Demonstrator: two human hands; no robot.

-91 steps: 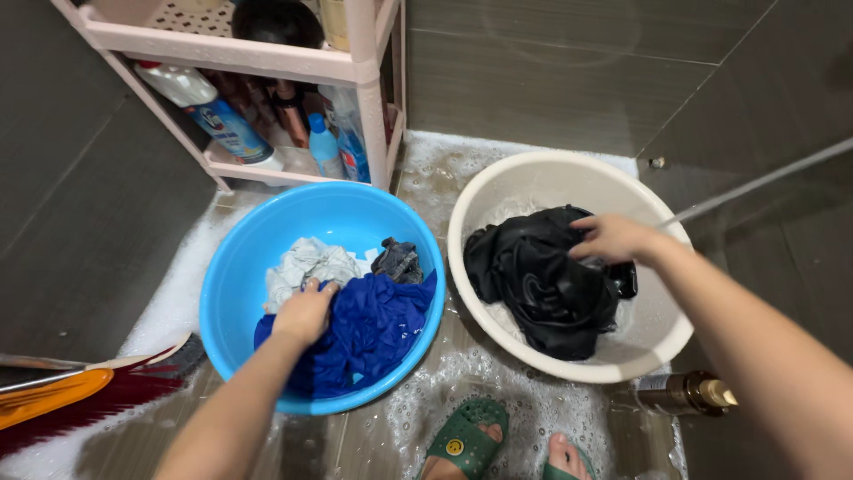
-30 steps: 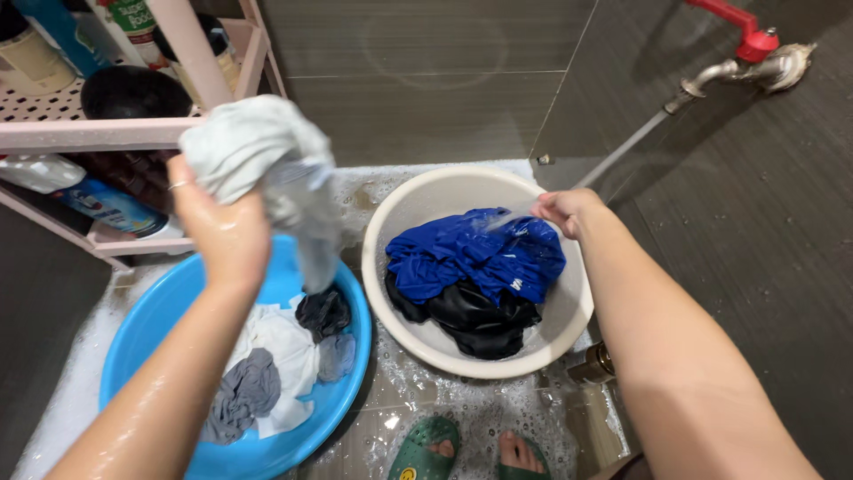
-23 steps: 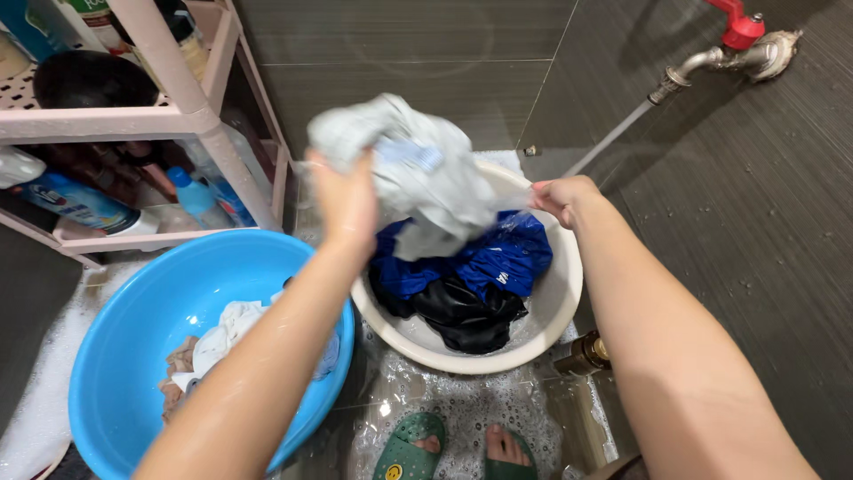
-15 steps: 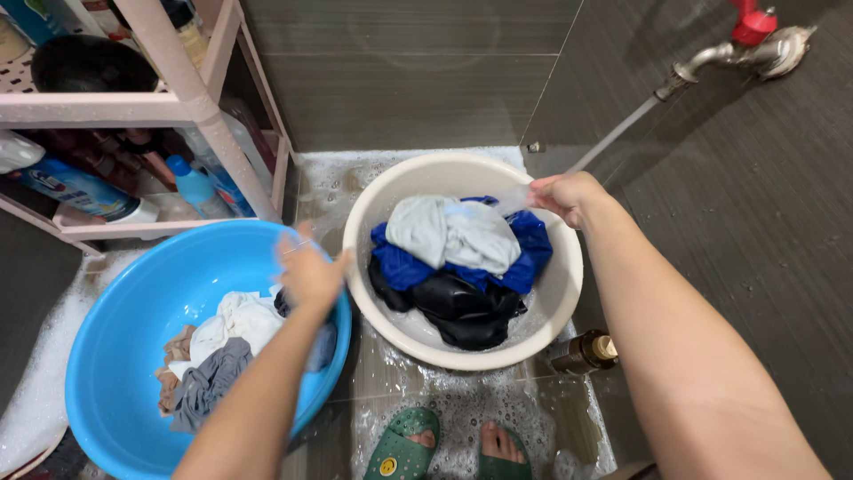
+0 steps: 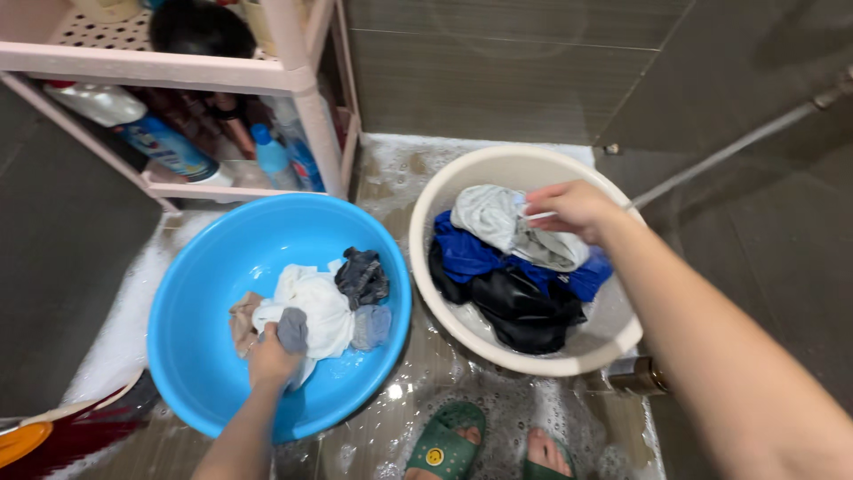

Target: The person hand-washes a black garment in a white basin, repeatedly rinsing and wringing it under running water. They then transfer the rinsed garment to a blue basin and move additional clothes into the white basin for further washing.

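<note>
A blue basin on the wet floor holds a white cloth, a dark grey cloth and other small pieces. My left hand is inside it, closed on a grey cloth. To the right, a cream basin holds a pale grey garment on top of a blue garment and a black one. My right hand hovers over the cream basin, fingers pinched around the end of a thin water stream that crosses from the upper right.
A pink shelf rack with bottles and a dark bowl stands behind the blue basin. Soapy foam covers the tiled floor. My feet in green slippers are at the bottom. A brown bottle lies beside the cream basin. A broom head is at the lower left.
My left hand dropped the pale grey garment into the cream basin, then went down into the blue basin and gripped a grey cloth. My right hand stayed over the cream basin.
</note>
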